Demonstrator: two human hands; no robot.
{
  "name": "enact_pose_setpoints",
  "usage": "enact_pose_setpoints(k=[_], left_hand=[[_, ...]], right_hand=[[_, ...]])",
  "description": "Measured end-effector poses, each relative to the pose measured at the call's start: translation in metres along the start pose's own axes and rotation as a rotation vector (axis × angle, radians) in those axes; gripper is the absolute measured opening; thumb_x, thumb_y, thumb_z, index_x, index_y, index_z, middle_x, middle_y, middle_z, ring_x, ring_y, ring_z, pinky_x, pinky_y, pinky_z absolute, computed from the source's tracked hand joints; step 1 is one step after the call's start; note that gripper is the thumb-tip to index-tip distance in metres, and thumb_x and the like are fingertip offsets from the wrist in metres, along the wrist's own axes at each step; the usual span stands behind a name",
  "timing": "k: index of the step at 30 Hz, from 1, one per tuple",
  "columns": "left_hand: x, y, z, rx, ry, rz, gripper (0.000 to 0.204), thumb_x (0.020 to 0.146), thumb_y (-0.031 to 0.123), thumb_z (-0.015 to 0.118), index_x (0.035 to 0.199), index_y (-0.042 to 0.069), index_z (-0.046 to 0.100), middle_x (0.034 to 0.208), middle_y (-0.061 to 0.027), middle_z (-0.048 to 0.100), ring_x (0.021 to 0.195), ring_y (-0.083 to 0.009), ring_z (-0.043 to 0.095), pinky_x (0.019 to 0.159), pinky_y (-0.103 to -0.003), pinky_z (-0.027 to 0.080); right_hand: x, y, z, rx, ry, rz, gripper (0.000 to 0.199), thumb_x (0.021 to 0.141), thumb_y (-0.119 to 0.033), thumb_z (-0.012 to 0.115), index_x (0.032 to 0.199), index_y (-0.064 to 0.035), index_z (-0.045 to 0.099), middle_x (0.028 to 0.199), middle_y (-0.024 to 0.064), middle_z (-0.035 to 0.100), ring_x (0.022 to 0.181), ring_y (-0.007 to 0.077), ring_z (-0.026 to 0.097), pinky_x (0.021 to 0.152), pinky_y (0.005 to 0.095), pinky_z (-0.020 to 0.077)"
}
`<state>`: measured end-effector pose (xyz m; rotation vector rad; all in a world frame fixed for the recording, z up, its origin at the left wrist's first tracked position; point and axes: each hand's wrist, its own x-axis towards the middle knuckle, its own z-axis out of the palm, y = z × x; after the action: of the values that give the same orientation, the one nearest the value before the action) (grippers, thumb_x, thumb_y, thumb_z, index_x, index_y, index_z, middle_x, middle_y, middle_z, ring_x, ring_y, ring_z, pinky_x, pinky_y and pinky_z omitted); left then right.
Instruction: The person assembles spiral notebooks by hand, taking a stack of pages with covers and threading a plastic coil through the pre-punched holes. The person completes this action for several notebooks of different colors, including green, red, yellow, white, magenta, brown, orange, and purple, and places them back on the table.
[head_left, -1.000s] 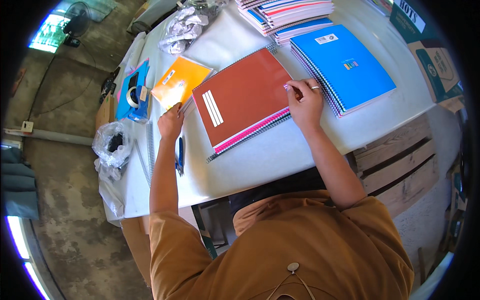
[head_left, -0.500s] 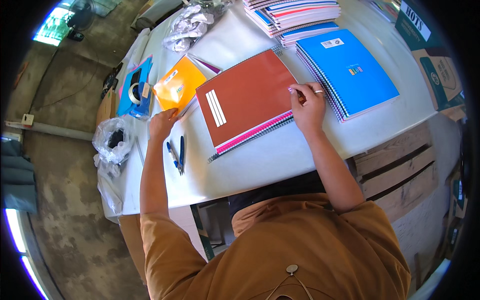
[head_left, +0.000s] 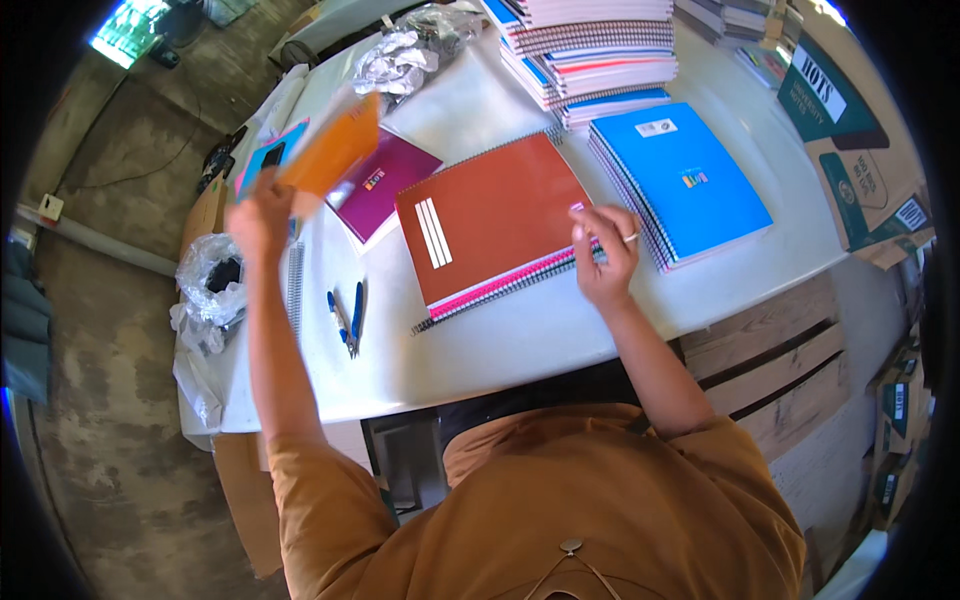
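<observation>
Raised at the table's left, my left hand (head_left: 262, 218) is closed on the edge of an orange cover (head_left: 342, 150), which is blurred by motion. Below and right of the cover lies a purple notebook (head_left: 395, 180). A brown cover with a white label (head_left: 495, 215) lies on pink-edged, spiral-bound sheets in the middle. Over its right edge hovers my right hand (head_left: 608, 262), fingers bent together in a pinch; a tiny pinkish bit shows at the fingertips, too small to name. To the right of this hand is a stack of blue spiral notebooks (head_left: 690, 190).
Blue-handled cutters (head_left: 354, 320) and a pen (head_left: 337, 312) lie near the front. A tall notebook stack (head_left: 600, 50) stands at the back. Crumpled plastic (head_left: 410, 60), a plastic bag (head_left: 212, 280) and a loose wire spiral (head_left: 295, 285) are leftward. Cardboard boxes (head_left: 860, 170) stand right.
My left hand has lifted the orange cover up and to the left, uncovering more of the purple notebook. My right hand stays near the brown cover's right edge. The view has shifted slightly.
</observation>
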<state>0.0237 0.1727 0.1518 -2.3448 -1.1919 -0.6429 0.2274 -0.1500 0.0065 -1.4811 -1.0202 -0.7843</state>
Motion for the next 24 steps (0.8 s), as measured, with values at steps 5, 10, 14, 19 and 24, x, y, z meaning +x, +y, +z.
enact_pose_setpoints(k=[5, 10, 14, 19, 24], left_hand=[[-0.066, -0.023, -0.154, -0.739, 0.25, 0.192, 0.02, 0.078, 0.007, 0.057, 0.096, -0.001, 0.061, 0.082, -0.0048, 0.06, 0.074, -0.0099, 0.054, 0.066, -0.022, 0.044], [-0.121, -0.023, -0.151, -1.361, 0.024, 0.509, 0.021, 0.083, 0.017, 0.062, 0.072, 0.003, 0.052, 0.072, -0.0052, 0.054, 0.065, -0.0145, 0.047, 0.059, -0.026, 0.039], [-0.137, -0.023, -0.118, -1.368, -0.006, 0.636, 0.023, 0.082, 0.015, 0.062, 0.066, 0.006, 0.049, 0.075, -0.0065, 0.055, 0.069, -0.0166, 0.048, 0.066, -0.03, 0.04], [-0.173, -0.031, -0.102, -1.85, 0.034, -0.365, 0.041, 0.087, 0.034, 0.052, 0.112, 0.001, 0.051, 0.12, -0.0116, 0.049, 0.109, -0.0243, 0.048, 0.093, -0.035, 0.038], [-0.22, 0.016, -0.049, -1.892, -0.197, -0.437, 0.031, 0.076, 0.002, 0.056, 0.107, 0.004, 0.052, 0.1, -0.0045, 0.056, 0.088, -0.0125, 0.051, 0.075, -0.024, 0.042]], right_hand=[[0.002, -0.066, 0.005, 2.03, -0.611, 1.374, 0.075, 0.087, -0.06, 0.035, 0.123, 0.0054, 0.044, 0.114, 0.0201, 0.054, 0.106, 0.0297, 0.053, 0.083, 0.0334, 0.0468], [-0.002, -0.08, 0.01, 2.269, -0.611, 2.12, 0.099, 0.075, -0.077, 0.029, 0.128, 0.0065, 0.038, 0.127, 0.0245, 0.045, 0.116, 0.0337, 0.047, 0.09, 0.0409, 0.0446], [0.004, -0.071, -0.004, 1.514, -1.099, 1.431, 0.056, 0.079, -0.028, 0.067, 0.12, 0.0049, 0.047, 0.114, 0.0169, 0.057, 0.1, 0.0235, 0.059, 0.086, 0.0338, 0.0471], [0.045, -0.072, -0.016, 1.481, -0.748, 1.014, 0.029, 0.076, -0.002, 0.066, 0.105, -0.0021, 0.061, 0.101, 0.0081, 0.064, 0.088, 0.0158, 0.063, 0.078, 0.0283, 0.0496], [0.017, -0.054, -0.029, 1.232, -0.604, 0.668, 0.026, 0.074, -0.003, 0.069, 0.1, -0.0048, 0.063, 0.099, 0.0068, 0.065, 0.088, 0.0139, 0.061, 0.079, 0.0278, 0.0488]])
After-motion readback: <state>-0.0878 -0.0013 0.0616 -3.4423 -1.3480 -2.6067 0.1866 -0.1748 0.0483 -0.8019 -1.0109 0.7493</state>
